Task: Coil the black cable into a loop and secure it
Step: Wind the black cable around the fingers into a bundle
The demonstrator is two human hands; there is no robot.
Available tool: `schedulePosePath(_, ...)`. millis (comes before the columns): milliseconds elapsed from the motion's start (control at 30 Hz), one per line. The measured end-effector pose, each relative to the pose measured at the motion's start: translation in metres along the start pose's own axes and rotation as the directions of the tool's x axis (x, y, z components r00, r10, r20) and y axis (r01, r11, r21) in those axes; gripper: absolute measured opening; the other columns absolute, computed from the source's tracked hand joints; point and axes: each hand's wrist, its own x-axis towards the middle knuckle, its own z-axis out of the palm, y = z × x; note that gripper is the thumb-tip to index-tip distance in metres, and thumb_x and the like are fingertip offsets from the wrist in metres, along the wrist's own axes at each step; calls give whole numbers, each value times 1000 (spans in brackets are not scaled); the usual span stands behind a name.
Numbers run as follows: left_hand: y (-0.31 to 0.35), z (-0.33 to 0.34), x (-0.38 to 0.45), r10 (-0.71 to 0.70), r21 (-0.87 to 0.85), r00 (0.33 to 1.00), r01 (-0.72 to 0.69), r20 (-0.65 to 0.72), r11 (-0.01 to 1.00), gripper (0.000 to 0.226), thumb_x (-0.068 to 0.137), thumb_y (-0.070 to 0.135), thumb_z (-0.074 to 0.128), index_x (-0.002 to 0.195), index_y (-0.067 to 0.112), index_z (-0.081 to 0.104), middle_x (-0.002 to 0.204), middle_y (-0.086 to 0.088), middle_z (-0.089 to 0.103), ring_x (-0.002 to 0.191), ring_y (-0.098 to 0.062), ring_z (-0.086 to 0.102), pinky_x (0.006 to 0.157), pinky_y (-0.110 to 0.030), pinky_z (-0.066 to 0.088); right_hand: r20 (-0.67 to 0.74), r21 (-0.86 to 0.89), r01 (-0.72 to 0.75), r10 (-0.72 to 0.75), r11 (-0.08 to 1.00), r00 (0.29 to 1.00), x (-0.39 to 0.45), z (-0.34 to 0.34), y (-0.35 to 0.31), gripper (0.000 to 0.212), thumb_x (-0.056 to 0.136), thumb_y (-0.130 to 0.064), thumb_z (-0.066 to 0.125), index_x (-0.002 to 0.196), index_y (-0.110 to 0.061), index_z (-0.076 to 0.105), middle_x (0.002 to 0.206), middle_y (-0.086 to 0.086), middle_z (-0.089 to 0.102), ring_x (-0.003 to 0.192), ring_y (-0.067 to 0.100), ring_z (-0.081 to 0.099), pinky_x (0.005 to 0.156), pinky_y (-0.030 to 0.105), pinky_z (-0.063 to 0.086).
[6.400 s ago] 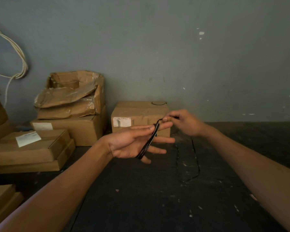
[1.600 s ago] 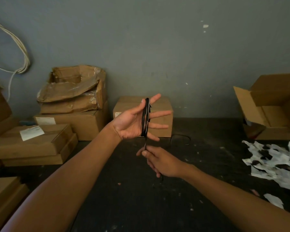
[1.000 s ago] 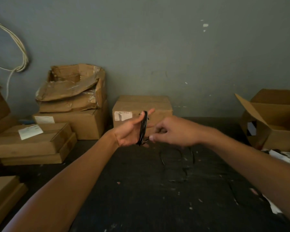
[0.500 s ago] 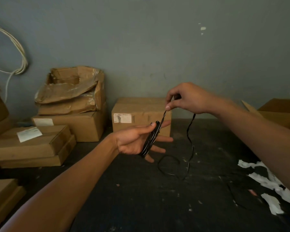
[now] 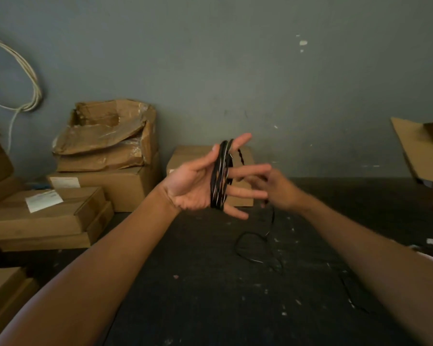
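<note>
The left hand (image 5: 198, 186) is held up with palm open and fingers spread, and the black cable (image 5: 219, 179) is wound in several turns around those fingers, from the forefinger down to the little finger. It grips nothing by closing; the coil stays put because the splayed fingers stretch it. The coil's long axis runs near upright, seen almost edge-on.

Just to the right, and partly behind the left fingertips, the right hand (image 5: 278, 189) is blurred. It seems to pinch the free strand near the coil, though the blur leaves the pinch itself uncertain. From there the strand drops to the dark floor (image 5: 210, 283), where the unwound slack lies in a loose loop below the right wrist and trails off toward the floor's right edge.

The coming turn hangs on this: the slack lies down and right of the coil, so the right hand is the nearer one to carry it across the upright loop.

Cardboard boxes (image 5: 105, 171) stand along the wall.
</note>
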Motion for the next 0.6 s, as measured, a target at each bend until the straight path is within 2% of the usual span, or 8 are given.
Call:
schedulePosePath(133, 13, -5, 3, 102, 36, 989, -99, -107, 994, 52, 98, 47, 27, 150, 46, 23, 161, -15, 19, 140, -53, 19, 98, -76, 21, 179, -48, -59, 67, 997, 982, -23, 60, 26, 21, 103, -26, 39, 116, -26, 55, 67, 1, 45, 47, 5, 45, 42, 29, 49)
schedulePosePath(267, 15, -14, 0, 143, 23, 965, -142, -221, 990, 51, 99, 47, 28, 149, 46, 23, 160, -14, 25, 139, -53, 26, 95, -76, 27, 326, -87, -42, 68, 995, 943, -35, 93, 20, 20, 102, -34, 37, 117, -44, 47, 67, -8, 47, 45, -1, 48, 43, 21, 47)
schedulePosePath(333, 12, -19, -3, 150, 14, 960, -151, -238, 988, 51, 99, 47, 28, 149, 47, 23, 159, -14, 26, 138, -52, 28, 95, -76, 27, 354, -88, -23, 53, 996, 934, -36, 98, 11, 22, 102, -33, 37, 119, -43, 46, 65, -8, 47, 47, 0, 48, 44, 21, 45)
schedulePosePath(467, 9, -30, -8, 158, 14, 945, -161, -286, 987, 50, 99, 47, 31, 150, 47, 25, 159, -14, 28, 138, -53, 31, 95, -77, 27, 392, -158, 26, 39, 987, 919, -39, 98, -5, 26, 102, -33, 38, 128, -34, 45, 66, -9, 46, 54, 4, 47, 52, 29, 42)
schedulePosePath(600, 3, -43, -13, 164, 24, 900, -169, -404, 985, 50, 99, 49, 30, 149, 48, 25, 159, -14, 29, 137, -51, 35, 92, -78, 34, 453, -250, 78, 45, 965, 890, -43, 92, -24, 31, 101, -39, 39, 131, -31, 45, 75, -17, 48, 63, -1, 52, 59, 21, 39)
